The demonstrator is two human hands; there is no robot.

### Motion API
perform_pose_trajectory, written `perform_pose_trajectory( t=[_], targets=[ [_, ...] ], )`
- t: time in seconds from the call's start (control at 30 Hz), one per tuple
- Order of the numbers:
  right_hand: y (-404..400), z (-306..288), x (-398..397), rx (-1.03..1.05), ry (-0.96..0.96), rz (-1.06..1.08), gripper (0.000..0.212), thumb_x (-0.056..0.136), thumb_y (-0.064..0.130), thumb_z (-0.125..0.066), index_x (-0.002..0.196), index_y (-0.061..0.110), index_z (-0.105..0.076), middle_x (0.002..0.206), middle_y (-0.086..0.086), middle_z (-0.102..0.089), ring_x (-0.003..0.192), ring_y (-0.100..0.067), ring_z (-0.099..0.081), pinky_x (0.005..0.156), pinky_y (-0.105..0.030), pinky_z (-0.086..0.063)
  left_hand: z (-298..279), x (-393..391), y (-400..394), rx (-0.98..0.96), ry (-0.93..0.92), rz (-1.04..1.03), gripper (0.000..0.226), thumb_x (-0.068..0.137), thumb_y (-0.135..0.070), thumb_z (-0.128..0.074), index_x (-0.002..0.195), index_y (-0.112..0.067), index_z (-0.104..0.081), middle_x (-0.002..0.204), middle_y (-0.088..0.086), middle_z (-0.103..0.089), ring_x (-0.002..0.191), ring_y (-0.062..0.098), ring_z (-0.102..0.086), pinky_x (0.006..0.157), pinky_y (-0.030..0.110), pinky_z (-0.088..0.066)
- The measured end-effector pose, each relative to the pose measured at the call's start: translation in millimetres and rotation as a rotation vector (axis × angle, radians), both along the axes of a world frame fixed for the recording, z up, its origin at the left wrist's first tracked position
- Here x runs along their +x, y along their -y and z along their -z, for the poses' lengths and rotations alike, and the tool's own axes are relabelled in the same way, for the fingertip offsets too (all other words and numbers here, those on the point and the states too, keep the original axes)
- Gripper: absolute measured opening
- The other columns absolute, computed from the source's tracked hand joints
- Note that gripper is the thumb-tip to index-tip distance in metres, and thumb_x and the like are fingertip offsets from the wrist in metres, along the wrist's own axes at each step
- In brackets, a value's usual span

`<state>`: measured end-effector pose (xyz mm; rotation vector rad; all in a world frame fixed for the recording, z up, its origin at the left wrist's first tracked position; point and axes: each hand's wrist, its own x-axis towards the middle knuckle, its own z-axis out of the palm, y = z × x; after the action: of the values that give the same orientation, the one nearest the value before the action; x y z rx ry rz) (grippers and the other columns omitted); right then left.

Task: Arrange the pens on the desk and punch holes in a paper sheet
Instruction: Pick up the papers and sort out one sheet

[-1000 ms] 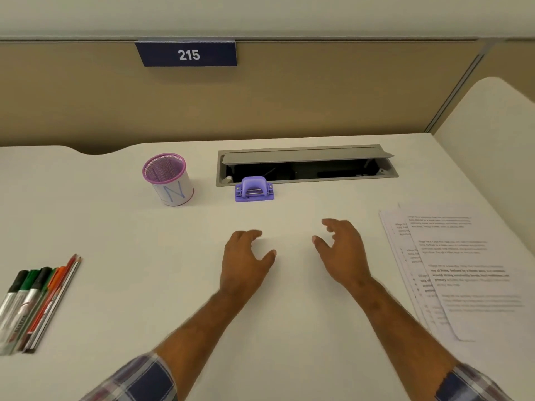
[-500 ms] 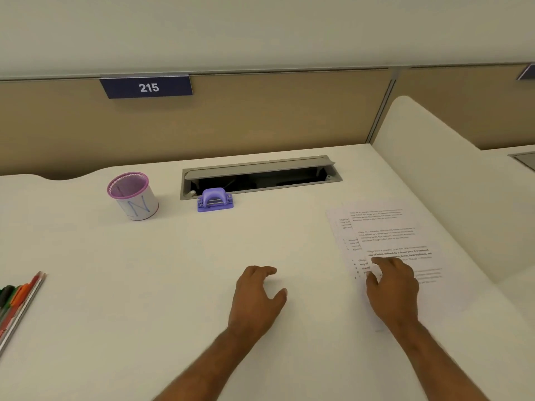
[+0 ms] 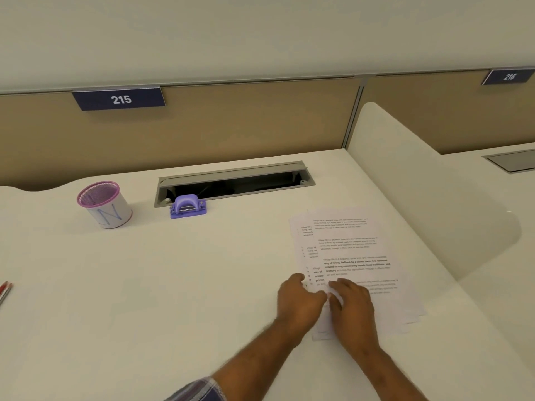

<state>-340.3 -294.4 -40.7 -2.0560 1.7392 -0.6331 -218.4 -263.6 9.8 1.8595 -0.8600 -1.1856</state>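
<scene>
A stack of printed paper sheets (image 3: 350,250) lies on the right side of the white desk (image 3: 179,279). My left hand (image 3: 298,303) rests at the stack's left edge, fingers curled onto the paper. My right hand (image 3: 351,305) lies flat on the lower part of the top sheet, touching the left hand. Whether either hand pinches a sheet is not clear. A purple hole punch (image 3: 188,207) stands at the back of the desk. The pens (image 3: 4,290) are barely visible at the far left edge. A mesh pen cup (image 3: 104,204) with a pink rim stands at the back left.
An open grey cable tray (image 3: 234,180) is set in the desk behind the punch. A tan partition with a 215 plate (image 3: 120,99) runs along the back. A white curved divider (image 3: 428,198) bounds the desk on the right.
The view has swung right, so the pens have slid almost out of sight. My left hand has moved right to the stack's edge and now meets the right hand on the paper.
</scene>
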Motion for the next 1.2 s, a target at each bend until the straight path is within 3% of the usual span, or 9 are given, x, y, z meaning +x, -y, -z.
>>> perform_pose_trajectory(
  t=[0.1, 0.23, 0.4, 0.47, 0.53, 0.6, 0.93, 1.07, 1.2],
  targets=[
    [-1.5, 1.5, -3.0, 0.011, 0.058, 0.015, 0.030, 0.089, 0.002, -0.061, 0.116, 0.009, -0.069, 0.128, -0.009, -0.064, 0.118, -0.029, -0.053, 0.104, -0.037, -0.040, -1.3, -14.4, 14.5, 0.045, -0.149, -0.166, 0.026, 0.081, -0.008, -0.066, 0.104, -0.016, -0.058, 0.108, -0.009, -0.067, 0.086, 0.010, -0.063, 0.055, 0.009, -0.047],
    [-1.9, 3.0, -7.7, -0.020, 0.142, 0.012, 0.029, 0.086, -0.004, -0.063, 0.112, 0.004, -0.070, 0.123, -0.012, -0.067, 0.113, -0.032, -0.057, 0.101, -0.037, -0.042, -6.1, -13.9, 24.1, 0.120, -0.357, -0.350, 0.026, 0.080, -0.004, -0.064, 0.106, -0.002, -0.066, 0.106, 0.014, -0.074, 0.078, 0.026, -0.072, 0.049, 0.022, -0.051],
    [-1.5, 2.2, -6.3, 0.005, 0.206, -0.016, 0.027, 0.086, -0.002, -0.063, 0.111, 0.007, -0.070, 0.118, -0.006, -0.068, 0.110, -0.026, -0.057, 0.097, -0.025, -0.038, -9.4, -6.8, 28.7, 0.198, -0.458, -0.342, 0.018, 0.084, -0.009, -0.067, 0.100, -0.005, -0.072, 0.065, 0.006, -0.067, 0.029, 0.009, -0.050, 0.034, 0.012, -0.033],
    [-2.3, 2.1, -5.2, 0.006, 0.211, -0.046, 0.027, 0.086, -0.001, -0.065, 0.110, 0.009, -0.070, 0.115, -0.003, -0.069, 0.108, -0.024, -0.057, 0.095, -0.022, -0.037, -7.3, -4.6, 29.5, 0.184, -0.390, -0.277, 0.017, 0.083, -0.012, -0.069, 0.098, -0.004, -0.073, 0.075, 0.009, -0.071, 0.046, 0.015, -0.060, 0.040, 0.017, -0.041],
    [-3.7, 2.0, -3.9, 0.022, 0.228, -0.062, 0.028, 0.086, -0.001, -0.065, 0.110, 0.011, -0.070, 0.113, -0.001, -0.069, 0.107, -0.021, -0.055, 0.095, -0.022, -0.037, -2.7, -1.7, 30.0, 0.138, -0.307, -0.221, 0.022, 0.082, -0.011, -0.070, 0.103, -0.009, -0.074, 0.097, 0.009, -0.076, 0.077, 0.023, -0.071, 0.061, 0.029, -0.059],
    [-5.8, 1.9, -3.3, 0.051, 0.258, -0.078, 0.030, 0.085, 0.000, -0.065, 0.111, 0.014, -0.070, 0.112, 0.000, -0.068, 0.106, -0.016, -0.054, 0.098, -0.023, -0.040, 1.1, 1.8, 29.1, 0.109, -0.239, -0.186, 0.023, 0.083, -0.008, -0.070, 0.104, -0.015, -0.074, 0.105, 0.006, -0.076, 0.091, 0.027, -0.072, 0.079, 0.041, -0.062],
    [1.5, -19.7, -13.9, 0.099, 0.386, -0.022, 0.037, 0.076, 0.009, -0.080, 0.108, 0.022, -0.067, 0.102, 0.018, -0.058, 0.106, -0.015, -0.055, 0.100, -0.032, -0.045, 20.9, 24.6, 16.0, -0.013, -0.192, -0.166, 0.031, 0.085, 0.000, -0.070, 0.113, -0.013, -0.071, 0.108, 0.004, -0.075, 0.086, 0.023, -0.075, 0.074, 0.040, -0.064],
    [21.4, -34.0, -27.3, 0.000, 0.314, 0.119, 0.046, 0.072, 0.016, -0.084, 0.115, 0.009, -0.066, 0.116, -0.008, -0.065, 0.115, -0.030, -0.055, 0.102, -0.044, -0.043, 25.4, 48.7, 0.9, -0.043, -0.307, -0.174, 0.030, 0.084, 0.005, -0.070, 0.108, -0.012, -0.071, 0.100, 0.002, -0.077, 0.079, 0.020, -0.076, 0.063, 0.030, -0.062],
    [41.0, -49.6, -36.2, 0.147, 0.284, 0.266, 0.080, 0.070, 0.033, -0.085, 0.135, 0.007, -0.048, 0.131, -0.017, -0.056, 0.122, -0.035, -0.050, 0.102, -0.048, -0.042, 25.5, 75.5, -17.2, -0.075, -0.396, -0.130, 0.033, 0.084, 0.006, -0.071, 0.116, -0.003, -0.068, 0.112, 0.014, -0.075, 0.094, 0.032, -0.074, 0.084, 0.049, -0.060]
  ],
)
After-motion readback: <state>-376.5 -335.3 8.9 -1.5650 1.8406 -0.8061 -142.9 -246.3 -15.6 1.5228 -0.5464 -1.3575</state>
